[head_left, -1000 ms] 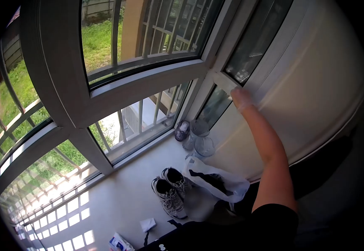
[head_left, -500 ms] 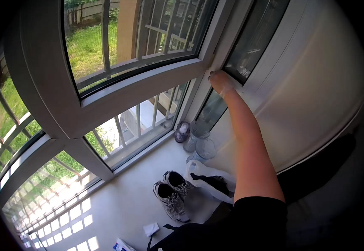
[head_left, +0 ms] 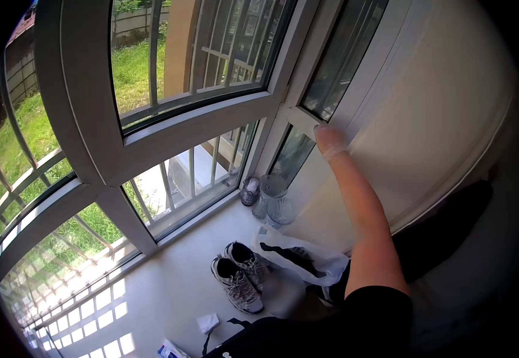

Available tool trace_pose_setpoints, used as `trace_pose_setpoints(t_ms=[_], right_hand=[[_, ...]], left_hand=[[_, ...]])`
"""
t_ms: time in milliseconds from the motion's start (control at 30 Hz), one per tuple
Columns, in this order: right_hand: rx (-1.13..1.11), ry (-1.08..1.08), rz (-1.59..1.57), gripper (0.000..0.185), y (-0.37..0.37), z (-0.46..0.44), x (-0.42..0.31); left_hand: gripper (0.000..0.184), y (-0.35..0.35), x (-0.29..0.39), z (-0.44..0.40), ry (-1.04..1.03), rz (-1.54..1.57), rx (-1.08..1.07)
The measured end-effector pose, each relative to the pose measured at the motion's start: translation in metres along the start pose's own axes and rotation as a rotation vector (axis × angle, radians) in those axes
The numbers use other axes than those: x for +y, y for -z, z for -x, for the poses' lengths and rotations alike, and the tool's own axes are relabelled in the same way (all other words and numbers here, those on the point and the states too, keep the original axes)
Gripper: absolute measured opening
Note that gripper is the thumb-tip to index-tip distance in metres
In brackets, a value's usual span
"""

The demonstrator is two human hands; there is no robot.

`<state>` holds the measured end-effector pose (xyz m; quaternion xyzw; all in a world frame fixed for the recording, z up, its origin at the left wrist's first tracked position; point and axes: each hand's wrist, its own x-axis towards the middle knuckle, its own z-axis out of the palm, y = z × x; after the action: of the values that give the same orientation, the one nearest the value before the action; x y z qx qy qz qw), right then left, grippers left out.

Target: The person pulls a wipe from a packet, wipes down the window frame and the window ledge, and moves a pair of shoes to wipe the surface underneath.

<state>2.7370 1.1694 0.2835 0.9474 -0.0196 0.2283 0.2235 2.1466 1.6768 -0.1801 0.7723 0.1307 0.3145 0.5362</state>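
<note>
My right hand (head_left: 331, 138) is stretched out to the white window frame (head_left: 304, 122), by the crossbar between the upper dark pane (head_left: 343, 56) and the lower pane (head_left: 293, 156). Its fingers look curled against the frame's edge. Motion blurs them, and whatever they may hold is hidden. A pale, see-through band (head_left: 336, 154) circles the wrist. My left hand is out of view.
On the white floor stand grey sneakers (head_left: 235, 286), a white plastic bag (head_left: 328, 262) with dark contents, clear containers (head_left: 280, 212) and a small dark shoe-like item (head_left: 250, 191). A folded white tissue (head_left: 208, 323) and a packet (head_left: 171, 349) lie nearer. Barred windows rise left; a pale curved surface (head_left: 426, 137) stands right.
My right hand has shifted down and right along the crossbar, off the frame's corner by the hinge side. The view has turned slightly.
</note>
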Motion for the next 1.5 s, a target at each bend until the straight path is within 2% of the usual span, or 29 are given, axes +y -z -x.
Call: trace_pose_setpoints(t_ms=[33, 67, 133, 233, 300, 400, 467, 500, 533, 600, 667, 733, 800, 833, 900, 933, 1033, 1167, 1233, 1267, 1333, 1400, 1500], right_hand=[[0.102, 0.176, 0.015, 0.02, -0.038, -0.001, 0.007], [0.114, 0.173, 0.002, 0.02, -0.058, -0.001, 0.001], [-0.156, 0.186, 0.031, 0.021, -0.084, 0.011, -0.021], [-0.301, 0.267, -0.034, 0.019, -0.1, 0.044, -0.049], [-0.355, 0.364, -0.088, 0.017, -0.103, 0.062, -0.076], [-0.328, 0.47, -0.389, 0.012, -0.091, 0.079, -0.114], [-0.285, 0.324, -0.812, 0.003, -0.059, 0.087, -0.125], [-0.341, 0.325, -1.031, 0.005, -0.063, 0.079, -0.131], [-0.339, 0.346, -1.041, 0.005, -0.05, 0.074, -0.138], [-0.258, 0.134, -1.581, 0.008, -0.009, 0.054, -0.148], [-0.193, 0.186, -1.992, 0.007, 0.015, 0.016, -0.152], [-0.034, 0.198, -2.082, 0.007, 0.044, -0.024, -0.153], [0.192, 0.068, -2.111, 0.005, 0.051, -0.063, -0.162], [0.188, 0.083, -2.125, 0.005, 0.054, -0.072, -0.167], [0.386, -0.082, -1.25, 0.005, 0.059, -0.083, -0.174], [0.394, -0.079, -1.263, 0.005, 0.058, -0.084, -0.183], [0.615, -0.141, -1.079, 0.011, 0.055, -0.078, -0.212], [0.69, -0.094, -1.125, 0.007, 0.067, -0.059, -0.225], [0.666, 0.136, -1.126, 0.009, 0.086, -0.052, -0.249], [0.65, 0.174, -1.171, 0.008, 0.109, -0.037, -0.262], [0.683, 0.257, -1.249, 0.009, 0.151, -0.001, -0.289], [0.808, 0.417, -1.308, 0.01, 0.161, 0.006, -0.33], [0.78, 0.504, -1.513, 0.005, 0.194, 0.05, -0.367]], left_hand=[[0.057, -0.002, 0.042, -0.027, 0.69, 0.188, 0.201], [0.057, -0.003, 0.066, -0.044, 1.377, 0.38, 0.415], [0.053, -0.002, 0.071, -0.044, 1.395, 0.404, 0.466], [0.047, -0.002, 0.069, -0.036, 1.449, 0.449, 0.547], [0.047, 0.004, 0.038, -0.005, 1.286, 0.285, 0.489], [0.051, 0.029, -0.044, 0.058, 0.982, 0.146, 0.489], [0.054, 0.036, -0.06, 0.077, 0.841, 0.08, 0.494], [0.056, 0.037, -0.063, 0.083, 0.789, 0.052, 0.493], [0.056, 0.04, -0.063, 0.09, 0.81, 0.055, 0.528], [0.058, 0.044, -0.06, 0.101, 0.873, 0.067, 0.616], [0.06, 0.049, -0.052, 0.119, 0.842, 0.064, 0.662], [0.063, 0.053, -0.043, 0.135, 0.779, 0.059, 0.704], [0.062, 0.06, -0.03, 0.152, 0.807, 0.032, 0.746], [0.061, 0.06, -0.023, 0.161, 0.832, 0.02, 0.769], [0.06, 0.061, -0.007, 0.176, 0.894, -0.009, 0.807], [0.059, 0.061, 0.002, 0.182, 0.927, -0.027, 0.828], [0.058, 0.058, 0.029, 0.202, 1.029, -0.073, 0.892], [0.056, 0.048, 0.062, 0.233, 1.104, -0.111, 0.965], [0.055, 0.042, 0.08, 0.25, 1.133, -0.132, 1.008], [0.055, 0.04, 0.089, 0.257, 1.134, -0.145, 1.019], [0.054, 0.034, 0.105, 0.26, 1.115, -0.121, 1.047], [0.051, 0.029, 0.108, 0.255, 0.944, 0.091, 1.118], [0.052, 0.026, 0.12, 0.256, 0.923, 0.06, 1.132]])
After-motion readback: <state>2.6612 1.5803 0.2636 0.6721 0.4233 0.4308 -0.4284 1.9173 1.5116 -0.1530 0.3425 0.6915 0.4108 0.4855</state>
